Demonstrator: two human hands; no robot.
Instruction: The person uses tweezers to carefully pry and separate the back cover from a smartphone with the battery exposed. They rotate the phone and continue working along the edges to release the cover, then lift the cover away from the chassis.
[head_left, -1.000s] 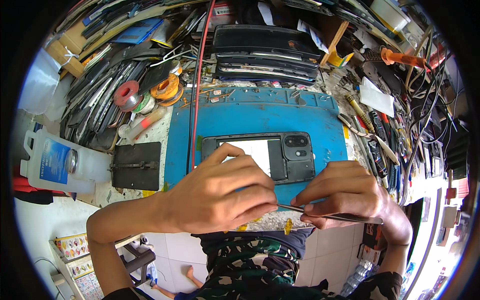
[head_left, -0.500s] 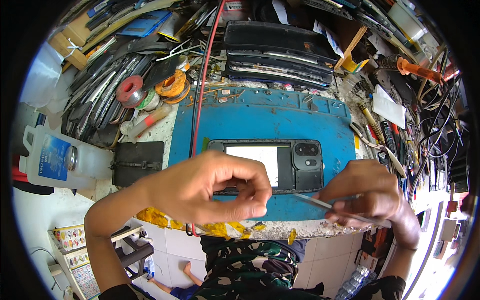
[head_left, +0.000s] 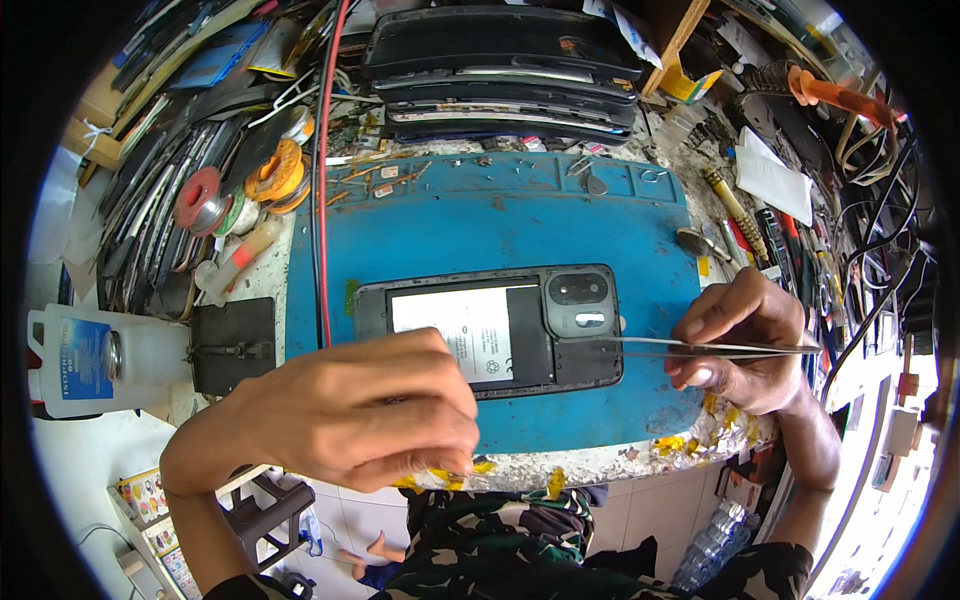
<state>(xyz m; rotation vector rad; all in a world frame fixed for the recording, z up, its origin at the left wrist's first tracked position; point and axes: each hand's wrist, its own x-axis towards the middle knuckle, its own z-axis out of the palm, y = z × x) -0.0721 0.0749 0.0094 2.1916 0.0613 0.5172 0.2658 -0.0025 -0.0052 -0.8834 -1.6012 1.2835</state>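
Note:
On the blue work mat (head_left: 450,225) lies a smartphone (head_left: 535,375) with its back cover off, showing a white-labelled battery (head_left: 480,325) and a camera module (head_left: 580,302) at its right end. My right hand (head_left: 745,345) holds metal tweezers (head_left: 700,350) between thumb and fingers. Their slim tips point left, over the phone's right end just below the camera module. My left hand (head_left: 350,415) is closed, fingers curled and thumb against them, in front of the phone's left part; it hides the lower left corner. Whatever it pinches, if anything, is hidden.
Stacked black phone housings (head_left: 500,95) stand behind the mat. Solder spools (head_left: 275,175) and a plastic bottle (head_left: 80,350) are at the left. A red cable (head_left: 322,190) crosses the mat's left side. A brush (head_left: 695,243) and other tools lie at the right.
My right hand has turned, bringing the tweezers level with their tips over the phone. My left hand has moved left and down, uncovering more of the battery. The whole view has shifted.

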